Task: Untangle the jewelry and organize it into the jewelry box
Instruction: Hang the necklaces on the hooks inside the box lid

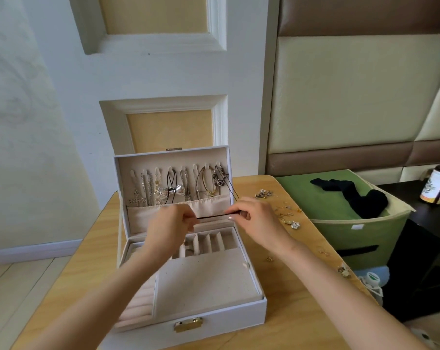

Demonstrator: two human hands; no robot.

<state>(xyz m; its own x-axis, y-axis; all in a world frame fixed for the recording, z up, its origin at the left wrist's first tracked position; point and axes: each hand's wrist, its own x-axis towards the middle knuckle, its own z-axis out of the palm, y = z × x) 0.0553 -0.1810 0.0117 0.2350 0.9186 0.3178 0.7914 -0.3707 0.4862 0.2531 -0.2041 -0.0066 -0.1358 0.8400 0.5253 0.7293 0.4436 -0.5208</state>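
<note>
One wooden table (277, 311) carries one white jewelry box (214, 322), which stands open. Its upright lid (173, 160) has eight hooks with necklaces hanging. Both forearms reach forward over the box. The left hand (169, 223) and the right hand (257, 218) each pinch one end of one dark cord (211, 216), stretched level between them before the lid pocket. Small loose pieces (287, 215) lie on the table to the right.
</note>
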